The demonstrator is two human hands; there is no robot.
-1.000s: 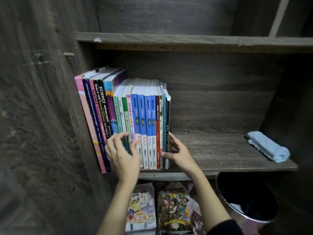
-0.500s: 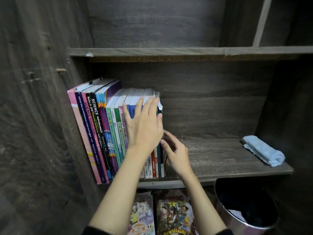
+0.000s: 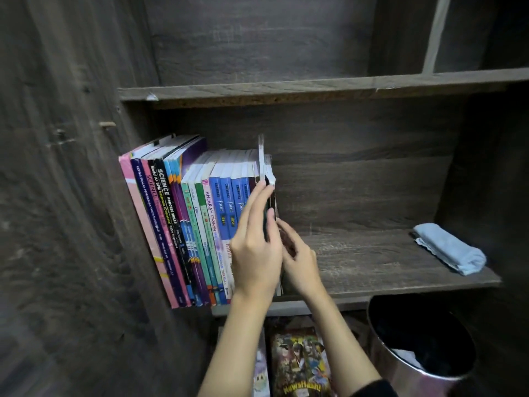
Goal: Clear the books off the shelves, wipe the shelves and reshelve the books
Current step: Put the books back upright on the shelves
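The left hand (image 3: pixel 254 247) pinches a thin book (image 3: pixel 261 156) sticking up at the right end of the books (image 3: pixel 200 224) on the shelf (image 3: pixel 372 262), the right hand (image 3: pixel 300 262) grips those books with bent fingers, so it is best to slide it straight and slow.

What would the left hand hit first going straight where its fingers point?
The left hand points up along the end books. Beyond them the way looks free up to the upper shelf board, or the back panel; depth is unclear.
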